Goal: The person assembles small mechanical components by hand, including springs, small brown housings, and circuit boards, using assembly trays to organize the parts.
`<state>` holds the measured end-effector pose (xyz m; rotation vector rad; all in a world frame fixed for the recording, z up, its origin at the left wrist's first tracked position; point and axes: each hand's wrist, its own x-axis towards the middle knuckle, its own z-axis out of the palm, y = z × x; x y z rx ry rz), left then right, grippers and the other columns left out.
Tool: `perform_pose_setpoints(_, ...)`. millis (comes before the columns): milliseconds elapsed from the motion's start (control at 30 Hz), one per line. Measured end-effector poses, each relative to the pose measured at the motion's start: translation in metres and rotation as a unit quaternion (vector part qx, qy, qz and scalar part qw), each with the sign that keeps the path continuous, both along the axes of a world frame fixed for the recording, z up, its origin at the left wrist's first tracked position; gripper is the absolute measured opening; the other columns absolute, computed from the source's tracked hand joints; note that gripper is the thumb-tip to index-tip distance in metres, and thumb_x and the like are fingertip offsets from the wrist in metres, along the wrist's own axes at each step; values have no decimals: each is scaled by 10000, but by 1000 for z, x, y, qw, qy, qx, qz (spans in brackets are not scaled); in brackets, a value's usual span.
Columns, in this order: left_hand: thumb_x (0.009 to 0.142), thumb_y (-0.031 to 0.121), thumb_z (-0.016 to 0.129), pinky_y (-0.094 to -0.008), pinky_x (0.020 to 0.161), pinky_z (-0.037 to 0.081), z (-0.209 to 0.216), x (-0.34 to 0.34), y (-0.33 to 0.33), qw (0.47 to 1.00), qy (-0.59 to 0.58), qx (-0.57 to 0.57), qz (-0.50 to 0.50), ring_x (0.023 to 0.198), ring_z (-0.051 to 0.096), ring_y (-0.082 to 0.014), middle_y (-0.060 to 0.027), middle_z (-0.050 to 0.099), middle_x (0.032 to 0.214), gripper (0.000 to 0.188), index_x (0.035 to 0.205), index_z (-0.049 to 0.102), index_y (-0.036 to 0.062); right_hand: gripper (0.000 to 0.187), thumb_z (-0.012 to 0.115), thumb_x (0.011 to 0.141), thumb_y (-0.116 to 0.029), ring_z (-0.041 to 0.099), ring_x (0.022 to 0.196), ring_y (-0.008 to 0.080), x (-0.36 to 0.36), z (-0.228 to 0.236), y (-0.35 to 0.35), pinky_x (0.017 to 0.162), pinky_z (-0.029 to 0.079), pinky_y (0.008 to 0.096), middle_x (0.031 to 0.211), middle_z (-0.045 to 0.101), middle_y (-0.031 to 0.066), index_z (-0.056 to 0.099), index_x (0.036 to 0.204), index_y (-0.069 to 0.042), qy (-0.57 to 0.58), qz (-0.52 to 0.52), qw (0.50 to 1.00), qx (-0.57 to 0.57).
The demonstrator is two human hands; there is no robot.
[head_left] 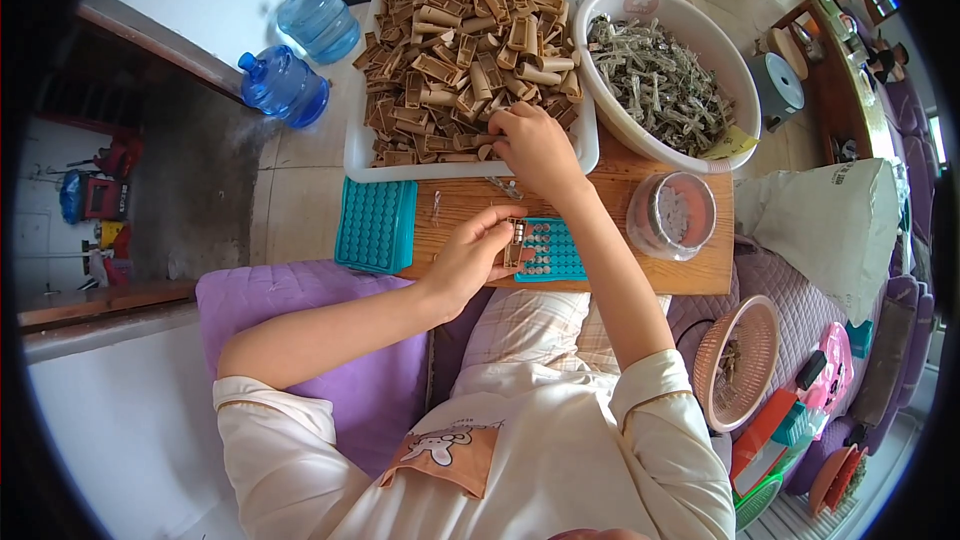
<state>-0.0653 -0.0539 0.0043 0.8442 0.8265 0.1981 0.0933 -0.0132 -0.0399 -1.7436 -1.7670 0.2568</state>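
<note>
My left hand (478,252) grips a small brown half-tube plastic casing (515,243) with tiny silvery parts inside, held over the left end of a teal tray of round pockets (556,252). Small round pieces sit in the pockets beside my fingers. My right hand (537,147) reaches to the near edge of a heap of similar brown casings (470,50) in a white tub (590,145). Its fingers are bent together at the casings; what lies between the fingertips is hidden. Small metallic pieces (503,186) rest on the wooden table (460,208) between my hands.
Stacked teal pocket trays (376,228) stand at the table's left. On the right are a clear round tub (672,216) and a large white basin (755,100) full of small clear-and-metallic parts. A pink basket (765,340) sits right of my lap, blue water jugs (285,90) far left.
</note>
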Motion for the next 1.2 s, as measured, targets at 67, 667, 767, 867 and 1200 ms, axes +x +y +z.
perform_pose_setpoints(67, 914, 150, 299, -295, 797, 451, -2, 0, 1, 1000, -13, -6, 10, 916, 545, -169, -76, 497, 1058, 266, 1145, 385, 50, 90, 596, 660, -84, 528, 770, 275, -5, 1, 1, 684, 427, 374, 752, 526, 100, 561, 735, -47, -36, -19, 999, -9)
perform_pose_setpoints(667, 903, 93, 333, -275, 843, 440, 4, 2, 5, 999, -50, 4, 11, 960, 514, -145, -96, 503, 1044, 314, 1198, 359, -10, 120, 568, 741, -89, 519, 678, 111, 19, 8, -16, 604, 413, 240, 721, 553, 47, 536, 823, -8, 313, -88, 945, -32)
perform_pose_setpoints(767, 899, 86, 343, -273, 839, 436, 5, 0, 7, 998, -59, 6, 14, 971, 507, -144, -90, 503, 1043, 322, 1206, 353, -10, 141, 557, 753, -66, 483, 697, 67, 25, 24, -39, 619, 389, 199, 734, 529, 12, 510, 866, 4, 399, -95, 912, -33)
perform_pose_setpoints(867, 893, 80, 361, -271, 846, 426, 9, 0, 7, 997, -69, 19, 22, 984, 499, -141, -82, 503, 1051, 327, 1210, 356, 1, 181, 548, 762, -59, 493, 694, 72, 12, 34, -68, 635, 399, 203, 768, 538, 21, 503, 923, 8, 519, -117, 847, -5)
perform_pose_setpoints(1200, 865, 62, 432, -221, 796, 404, 6, -1, 7, 980, -104, 169, 5, 905, 496, -81, -52, 533, 992, 293, 1153, 425, 10, 268, 475, 844, -62, 463, 771, 63, -37, 28, -134, 640, 405, 182, 919, 431, 17, 497, 1104, 1, 603, -80, 794, 15)
